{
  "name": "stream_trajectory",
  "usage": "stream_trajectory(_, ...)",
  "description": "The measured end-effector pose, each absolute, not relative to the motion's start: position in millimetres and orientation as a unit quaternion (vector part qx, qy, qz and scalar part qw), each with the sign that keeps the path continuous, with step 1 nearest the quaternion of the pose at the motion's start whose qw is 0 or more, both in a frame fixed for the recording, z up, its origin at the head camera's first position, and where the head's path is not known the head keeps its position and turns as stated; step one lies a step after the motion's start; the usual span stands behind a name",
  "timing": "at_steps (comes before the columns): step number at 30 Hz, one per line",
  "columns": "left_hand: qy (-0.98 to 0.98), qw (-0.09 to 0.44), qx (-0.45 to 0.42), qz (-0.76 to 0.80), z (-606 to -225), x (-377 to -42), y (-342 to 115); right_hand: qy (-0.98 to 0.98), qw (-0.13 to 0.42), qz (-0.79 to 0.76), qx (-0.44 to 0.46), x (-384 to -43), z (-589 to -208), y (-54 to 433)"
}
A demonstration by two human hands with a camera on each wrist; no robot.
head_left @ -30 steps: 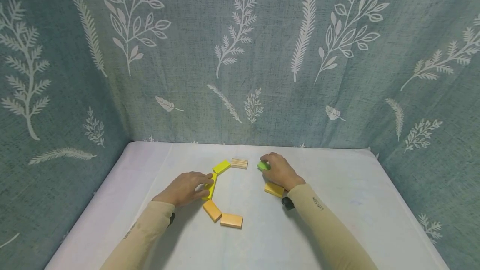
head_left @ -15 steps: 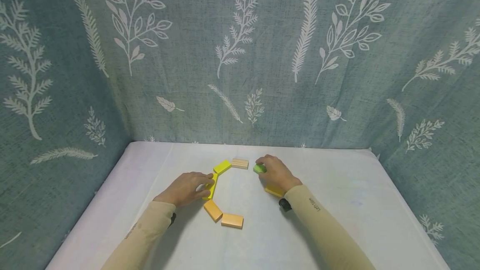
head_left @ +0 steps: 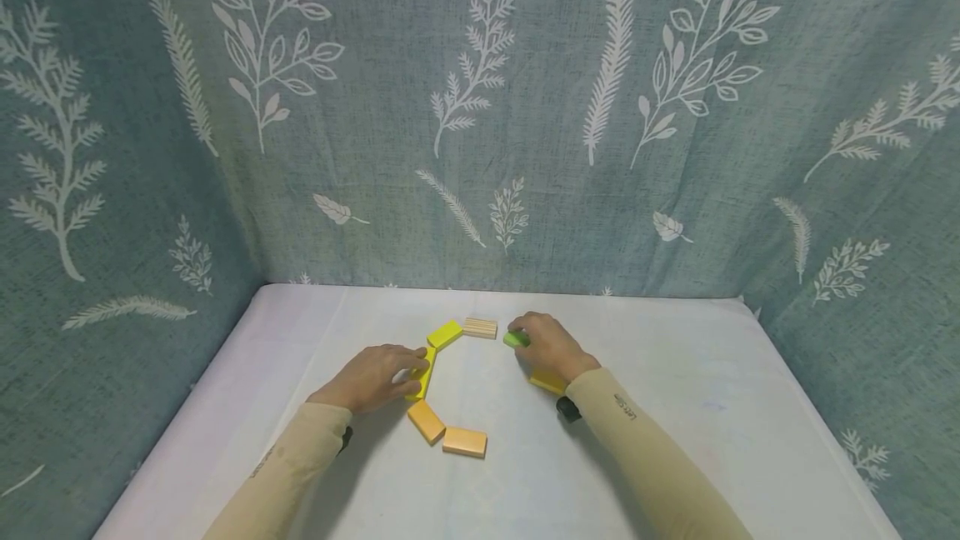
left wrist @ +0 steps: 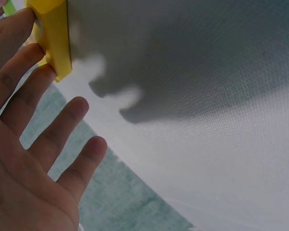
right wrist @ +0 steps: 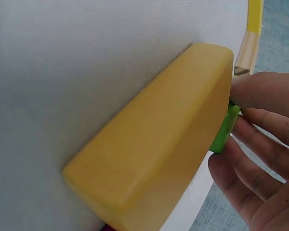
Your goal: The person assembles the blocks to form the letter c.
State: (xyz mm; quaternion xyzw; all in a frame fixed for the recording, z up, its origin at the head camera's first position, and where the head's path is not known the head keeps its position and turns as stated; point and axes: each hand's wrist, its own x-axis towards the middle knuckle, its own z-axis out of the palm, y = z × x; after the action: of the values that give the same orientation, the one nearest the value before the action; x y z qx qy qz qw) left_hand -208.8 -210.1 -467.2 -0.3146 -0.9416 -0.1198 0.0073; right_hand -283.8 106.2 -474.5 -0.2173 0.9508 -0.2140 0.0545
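With its thumb and fingers, my right hand (head_left: pixel 553 347) pinches a small green block (head_left: pixel 516 339) lying at the right of a curved row of blocks. In the right wrist view, part of the green block (right wrist: pixel 225 129) shows between the thumb and fingers. My left hand (head_left: pixel 371 377) touches a bright yellow block (head_left: pixel 429 365) with its fingertips; its fingers are fairly straight. Those fingertips meet the yellow block (left wrist: pixel 55 36) in the left wrist view too, while the other two fingers stand apart from it. Beneath my right wrist lies an orange-yellow block (head_left: pixel 547 382), partly hidden.
Another yellow block (head_left: pixel 446 334) and a striped wooden block (head_left: pixel 480 327) continue the curve at the back. Two orange blocks (head_left: pixel 427 422) (head_left: pixel 464 442) lie at its front left. All rest on a white-covered table (head_left: pixel 645 473), with a leaf-patterned green curtain (head_left: pixel 375 215) behind and at the sides.
My right hand has moved a little left and toward me, bringing the green block closer to the striped block. My left hand has stayed on the yellow block.
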Motion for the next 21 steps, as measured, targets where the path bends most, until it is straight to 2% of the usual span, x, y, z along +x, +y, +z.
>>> stream_trajectory(21, -0.94, 0.008, -0.315, -0.127, -466.4, -206.8, -210.0, 0.951, 0.039, -0.211, -0.223, -286.9, -474.4, 94.3)
